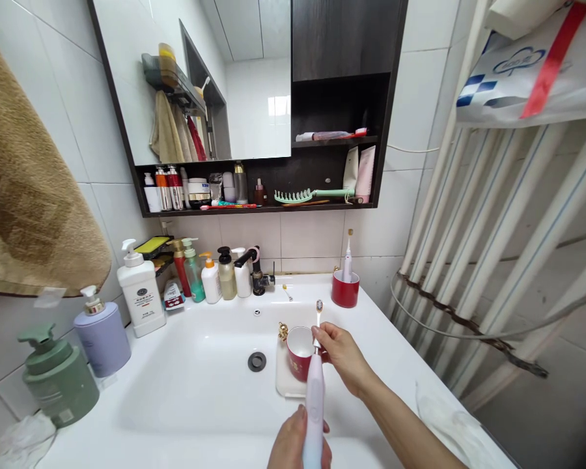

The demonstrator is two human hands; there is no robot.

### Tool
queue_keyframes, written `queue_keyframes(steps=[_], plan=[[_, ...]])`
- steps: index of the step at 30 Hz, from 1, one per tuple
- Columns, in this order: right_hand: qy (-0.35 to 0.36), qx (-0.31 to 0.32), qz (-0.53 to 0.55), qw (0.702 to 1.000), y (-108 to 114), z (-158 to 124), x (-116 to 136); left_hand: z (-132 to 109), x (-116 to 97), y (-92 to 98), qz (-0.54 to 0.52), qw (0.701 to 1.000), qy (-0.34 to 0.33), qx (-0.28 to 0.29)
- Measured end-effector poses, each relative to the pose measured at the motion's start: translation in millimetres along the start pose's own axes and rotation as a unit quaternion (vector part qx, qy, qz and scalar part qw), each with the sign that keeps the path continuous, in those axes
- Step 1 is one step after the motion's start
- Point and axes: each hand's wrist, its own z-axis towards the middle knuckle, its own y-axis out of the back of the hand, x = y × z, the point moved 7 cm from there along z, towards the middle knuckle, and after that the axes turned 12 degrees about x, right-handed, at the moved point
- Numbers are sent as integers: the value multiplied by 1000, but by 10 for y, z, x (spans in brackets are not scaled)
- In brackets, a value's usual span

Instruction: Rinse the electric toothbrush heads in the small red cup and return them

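My left hand (293, 443) is wrapped round the pale pink-and-blue handle of an electric toothbrush (314, 397), held upright over the sink's front. Between the thumb and fingers of my right hand (339, 352) is a white brush head (318, 322), its bristles at the top. The brush head is in line with the handle's tip, where a bit of metal shaft shows; I cannot tell how far it is seated. Behind the handle, a red cup (299, 365) with a white inside stands on a white tray (282, 389), partly hidden. A gold ornament (283, 331) is beside this cup.
Another brush head (287, 292) lies on the sink ledge near the black faucet (260, 277). A second red cup (345, 291) holds another electric toothbrush (348, 260). Several pump bottles (209, 280) line the left and back. Pipes (488, 260) run along the right.
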Motion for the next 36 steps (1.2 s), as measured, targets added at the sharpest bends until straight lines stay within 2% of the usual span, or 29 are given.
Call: queue_keyframes(steps=[18, 25, 32, 36], plan=[[-14, 7, -19, 1000, -123, -61, -32, 12, 19, -49, -75, 996, -8, 55], [25, -28, -127, 991, -79, -61, 36, 47, 52, -49, -80, 995, -11, 62], [14, -59, -103, 993, -125, -63, 13, 96, 107, -27, -73, 995, -16, 60], [-11, -53, -85, 995, -133, -35, -77, 126, 132, -7, -87, 994, -3, 65]])
